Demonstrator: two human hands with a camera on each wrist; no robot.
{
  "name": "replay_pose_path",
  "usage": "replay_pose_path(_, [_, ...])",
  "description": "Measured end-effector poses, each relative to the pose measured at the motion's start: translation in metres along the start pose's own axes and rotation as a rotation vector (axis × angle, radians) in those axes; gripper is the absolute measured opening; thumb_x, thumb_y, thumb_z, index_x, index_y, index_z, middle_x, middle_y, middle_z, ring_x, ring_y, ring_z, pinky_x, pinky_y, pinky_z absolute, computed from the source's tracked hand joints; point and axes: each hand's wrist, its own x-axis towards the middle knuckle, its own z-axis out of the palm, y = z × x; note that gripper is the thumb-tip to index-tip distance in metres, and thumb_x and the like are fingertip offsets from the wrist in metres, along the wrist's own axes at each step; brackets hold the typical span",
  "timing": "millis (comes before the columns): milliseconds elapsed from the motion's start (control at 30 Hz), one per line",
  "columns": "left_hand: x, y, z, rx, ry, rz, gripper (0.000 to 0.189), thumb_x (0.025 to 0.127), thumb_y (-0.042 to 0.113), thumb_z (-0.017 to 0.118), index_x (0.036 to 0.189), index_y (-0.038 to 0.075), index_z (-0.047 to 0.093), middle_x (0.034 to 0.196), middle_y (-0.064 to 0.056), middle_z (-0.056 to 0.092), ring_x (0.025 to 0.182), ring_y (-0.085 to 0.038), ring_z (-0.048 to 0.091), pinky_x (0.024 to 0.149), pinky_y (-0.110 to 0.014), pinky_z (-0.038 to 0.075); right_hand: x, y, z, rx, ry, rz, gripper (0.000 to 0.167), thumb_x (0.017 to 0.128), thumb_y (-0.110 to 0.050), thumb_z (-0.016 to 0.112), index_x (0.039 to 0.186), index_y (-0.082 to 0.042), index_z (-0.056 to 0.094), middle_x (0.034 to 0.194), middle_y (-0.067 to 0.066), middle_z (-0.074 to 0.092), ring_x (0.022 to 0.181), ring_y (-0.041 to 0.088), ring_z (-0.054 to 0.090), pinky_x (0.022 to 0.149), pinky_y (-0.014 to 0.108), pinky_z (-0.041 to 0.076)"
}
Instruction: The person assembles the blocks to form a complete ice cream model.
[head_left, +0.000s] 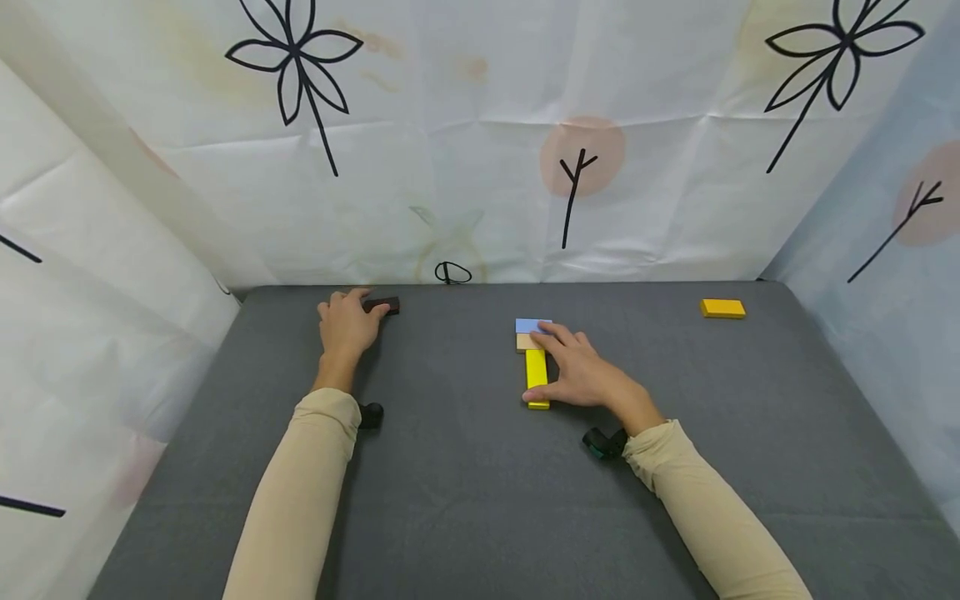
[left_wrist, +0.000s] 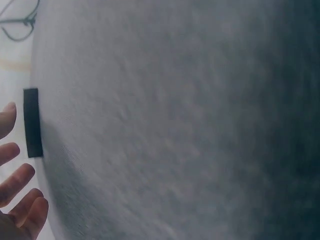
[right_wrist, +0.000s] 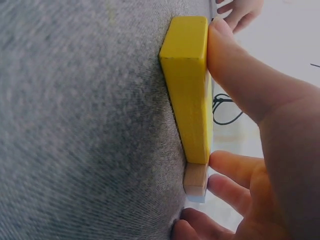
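A yellow block (head_left: 537, 372) lies lengthwise on the grey table, its far end against a tan block (head_left: 527, 342). Behind the tan one is a blue block (head_left: 531, 326). My right hand (head_left: 581, 373) spans this row, fingers and thumb spread. In the right wrist view the thumb rests at the near end of the yellow block (right_wrist: 187, 90), and a fingertip is by its seam with the tan block (right_wrist: 196, 178). At the far left, my left hand (head_left: 348, 327) is beside a black block (head_left: 387, 306). The left wrist view shows its fingers spread, apart from the black block (left_wrist: 32, 122).
Another yellow block (head_left: 723, 309) lies at the back right of the table (head_left: 465, 500). Patterned white cloth (head_left: 465, 167) stands along the table's back and sides. Small black cameras (head_left: 371, 416) sit at both wrists.
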Motion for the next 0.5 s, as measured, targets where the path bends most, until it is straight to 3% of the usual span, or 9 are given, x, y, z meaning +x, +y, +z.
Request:
replay_pose_path(167, [0.002,-0.009,-0.001,-0.032,-0.012,-0.046,0.055,0.106,0.04,0.055,0.152,0.011,0.049,0.149,-0.029,0.045,0.13,-0.05,0.038,0.099,-0.06,0.043,0.0,0.0,0.0,0.001,0.002,0.001,0.101,0.083,-0.053,0.081,0.16,-0.009,0.033,0.169,0.016,0.022,0.138,0.046,0.038,0.111,0.063,0.04])
replay_pose_path(333, [0.005,-0.013,-0.001,-0.059,-0.007,-0.051,0.051,0.106,0.036,0.055,0.149,0.01,0.053,0.142,-0.026,0.053,0.127,-0.048,0.04,0.099,-0.057,0.042,0.0,-0.001,-0.001,0.005,0.004,0.0,0.102,0.083,-0.053,0.082,0.16,-0.007,0.032,0.168,0.017,0.023,0.139,0.047,0.037,0.113,0.063,0.038])
replay_pose_path(500, [0.009,-0.014,0.001,-0.132,-0.013,-0.054,0.047,0.105,0.034,0.059,0.144,0.008,0.058,0.131,-0.021,0.066,0.127,-0.044,0.046,0.11,-0.054,0.034,0.0,0.0,0.0,0.003,0.003,0.011,0.104,0.083,-0.054,0.081,0.161,-0.007,0.031,0.168,0.017,0.024,0.139,0.046,0.038,0.113,0.063,0.038])
